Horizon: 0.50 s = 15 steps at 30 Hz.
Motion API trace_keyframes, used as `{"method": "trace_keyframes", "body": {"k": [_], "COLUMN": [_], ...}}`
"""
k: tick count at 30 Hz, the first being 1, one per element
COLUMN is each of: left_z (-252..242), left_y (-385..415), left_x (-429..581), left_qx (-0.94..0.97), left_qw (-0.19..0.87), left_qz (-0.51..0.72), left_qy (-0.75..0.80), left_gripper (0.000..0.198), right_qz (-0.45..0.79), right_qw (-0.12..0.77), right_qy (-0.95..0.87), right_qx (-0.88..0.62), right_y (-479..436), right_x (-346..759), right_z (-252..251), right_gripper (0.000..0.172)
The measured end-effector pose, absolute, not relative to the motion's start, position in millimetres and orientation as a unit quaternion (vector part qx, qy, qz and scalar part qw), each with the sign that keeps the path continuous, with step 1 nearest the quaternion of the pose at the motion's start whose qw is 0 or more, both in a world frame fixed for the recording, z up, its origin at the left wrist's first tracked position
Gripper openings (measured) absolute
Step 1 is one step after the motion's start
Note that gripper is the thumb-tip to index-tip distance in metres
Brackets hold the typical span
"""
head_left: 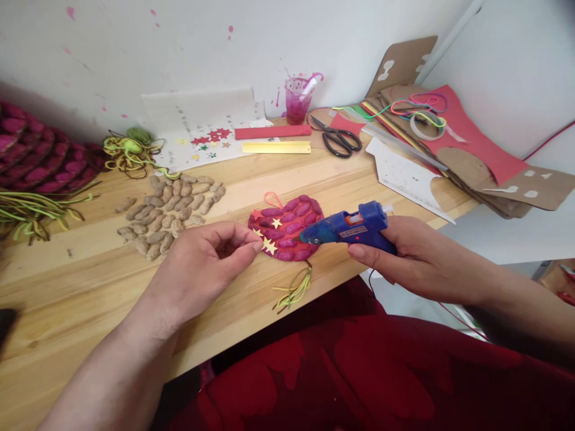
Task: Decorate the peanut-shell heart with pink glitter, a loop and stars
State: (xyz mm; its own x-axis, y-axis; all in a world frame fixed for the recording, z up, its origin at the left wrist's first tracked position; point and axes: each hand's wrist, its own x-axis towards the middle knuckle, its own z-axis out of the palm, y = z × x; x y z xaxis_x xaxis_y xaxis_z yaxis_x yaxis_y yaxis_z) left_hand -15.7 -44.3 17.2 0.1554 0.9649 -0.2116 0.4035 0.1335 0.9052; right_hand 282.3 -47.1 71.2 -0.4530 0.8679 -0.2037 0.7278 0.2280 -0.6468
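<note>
A round ornament [295,227], covered with magenta-painted peanuts on red backing, lies on the wooden table. It has an orange hanging loop [272,199] and a yellow-green yarn tassel [294,292]. Yellow stars [276,223] and a red star [256,214] sit on its left part. My left hand [215,257] is closed in a pinch at the ornament's left edge, with a small yellow star [265,243] at its fingertips. In my right hand [404,254] is a blue hot glue gun [348,228], its nozzle pointing left over the peanuts. A small red light glows on the gun.
Unpainted peanuts [179,206] lie left of the ornament. Behind are yarn [132,149], loose stars on paper [215,143], red [274,132] and yellow strips [276,147], a stained cup [298,102] and scissors [339,140]. Cardboard [467,173] is piled at right; a large magenta ornament [40,149] stands left.
</note>
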Motion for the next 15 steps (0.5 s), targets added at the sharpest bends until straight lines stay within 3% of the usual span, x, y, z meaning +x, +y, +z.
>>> {"method": "trace_keyframes", "body": {"k": [15], "left_z": [18.5], "left_y": [-44.6], "left_x": [-15.1], "left_qx": [0.611], "left_qw": [0.457], "left_qz": [0.288], "left_qy": [0.578], "left_gripper": [0.017], "right_qz": [0.311], "right_qw": [0.076], "right_qy": [-0.794], "right_qx": [-0.517], "right_y": [-47.0], "right_x": [282.4], "right_z": [72.6], "right_gripper": [0.037]}}
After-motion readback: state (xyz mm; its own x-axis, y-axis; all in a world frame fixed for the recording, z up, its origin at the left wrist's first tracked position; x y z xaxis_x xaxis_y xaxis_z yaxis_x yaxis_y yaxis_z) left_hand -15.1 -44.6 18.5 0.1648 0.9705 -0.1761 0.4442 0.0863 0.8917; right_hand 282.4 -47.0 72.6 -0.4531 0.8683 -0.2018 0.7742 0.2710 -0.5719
